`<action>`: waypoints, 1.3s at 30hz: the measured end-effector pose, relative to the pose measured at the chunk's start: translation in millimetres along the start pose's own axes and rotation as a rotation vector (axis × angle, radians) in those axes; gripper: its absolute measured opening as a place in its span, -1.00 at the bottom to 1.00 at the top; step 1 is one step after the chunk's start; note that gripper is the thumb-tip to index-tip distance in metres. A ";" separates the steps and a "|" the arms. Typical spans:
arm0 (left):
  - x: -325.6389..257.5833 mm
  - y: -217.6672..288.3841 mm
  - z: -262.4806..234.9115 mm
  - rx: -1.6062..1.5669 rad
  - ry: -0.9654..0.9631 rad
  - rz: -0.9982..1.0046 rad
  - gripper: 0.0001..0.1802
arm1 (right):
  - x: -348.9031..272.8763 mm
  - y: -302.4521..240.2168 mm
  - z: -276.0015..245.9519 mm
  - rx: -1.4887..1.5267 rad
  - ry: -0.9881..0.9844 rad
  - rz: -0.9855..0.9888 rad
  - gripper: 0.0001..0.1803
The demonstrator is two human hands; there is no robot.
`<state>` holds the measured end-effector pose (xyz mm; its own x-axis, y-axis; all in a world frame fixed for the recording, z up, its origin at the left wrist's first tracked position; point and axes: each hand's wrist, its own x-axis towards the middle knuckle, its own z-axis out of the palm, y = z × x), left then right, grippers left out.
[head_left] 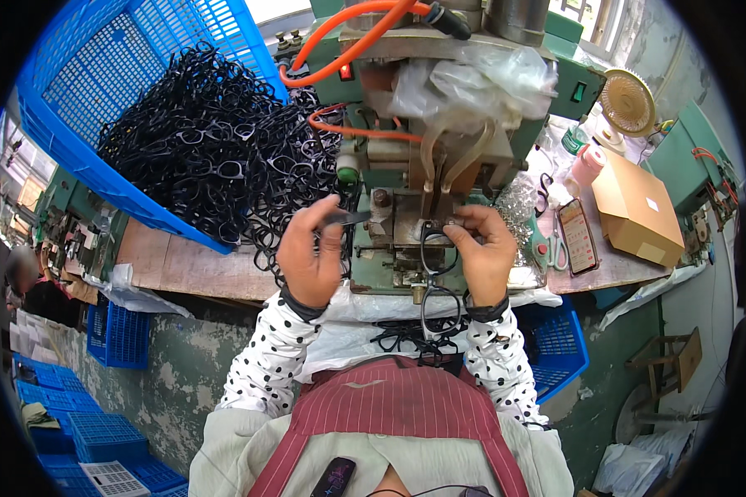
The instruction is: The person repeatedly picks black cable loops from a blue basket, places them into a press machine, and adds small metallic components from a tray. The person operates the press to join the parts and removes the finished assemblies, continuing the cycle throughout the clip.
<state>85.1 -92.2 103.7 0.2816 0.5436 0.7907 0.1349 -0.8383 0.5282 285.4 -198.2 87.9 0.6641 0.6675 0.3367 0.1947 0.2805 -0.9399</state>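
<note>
My right hand [486, 250] pinches a black eyeglass frame [441, 307] by its upper end, against the work point of a green bench machine [406, 217]. The frame hangs lengthwise over the machine's front edge, its lower rim above my lap. Left of the machine head, my left hand [311, 258] is closed on a short dark pointed tool [348, 218], its tip pointing right toward the machine. Whether that tool is a pair of tweezers I cannot tell. Several more black frames [406, 335] lie on white cloth below, at my lap.
A blue basket [124, 199] tipped at the left spills a heap of black eyeglass frames [199, 141] onto the table. At the right are small shiny metal parts [515, 211], scissors [557, 253], a phone [578, 237] and a cardboard box [637, 207]. An orange hose [331, 60] loops over the machine.
</note>
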 end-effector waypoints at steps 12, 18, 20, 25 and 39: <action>50.7 34.0 15.0 -0.380 0.006 -0.328 -0.82 | 5.8 -4.8 21.8 -0.113 0.033 0.070 -0.44; 50.1 33.5 16.9 -0.389 0.000 -0.332 -0.82 | 6.6 -5.4 24.3 -0.007 0.060 0.088 -0.38; 36.2 29.3 19.3 -0.246 -0.011 -0.226 -0.83 | 5.7 4.3 22.2 0.155 0.075 0.114 -0.36; -14.7 32.1 42.5 -0.222 -0.316 0.533 -0.44 | 10.2 13.3 5.2 0.045 -0.056 -0.023 -0.27; -27.5 17.2 60.1 -0.201 -0.495 0.558 -0.49 | 4.0 101.9 -124.7 -1.295 0.027 0.003 -0.78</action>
<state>136.8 -124.1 72.4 0.6554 -0.0790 0.7511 -0.3134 -0.9333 0.1753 397.9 -252.9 -13.5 0.6772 0.6486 0.3475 0.7358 -0.5988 -0.3162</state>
